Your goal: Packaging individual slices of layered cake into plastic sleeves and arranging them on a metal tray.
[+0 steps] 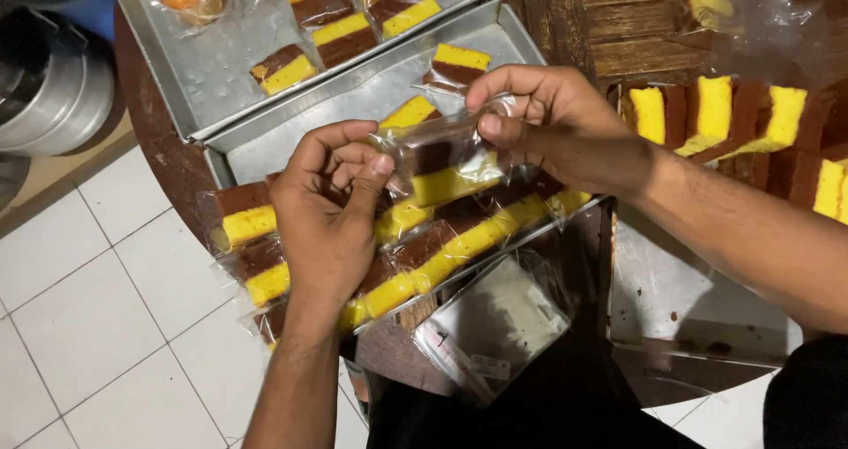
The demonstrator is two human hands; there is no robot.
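Observation:
Both hands hold one small clear plastic bag (442,153) with a slice of brown-and-yellow layered cake (450,175) inside. My left hand (327,206) pinches the bag's left end between thumb and fingers. At the bag's upper right edge, my right hand (548,122) grips it. The bag hovers over a metal tray (353,105) where several wrapped slices (442,255) lie in a row along the near side.
A second metal tray (212,69) behind holds more wrapped slices and round buns. Unwrapped cake slices (715,113) stand at the right on a wooden surface. A stack of empty clear bags (495,325) lies near me. Metal pots (53,87) sit left, above white floor tiles.

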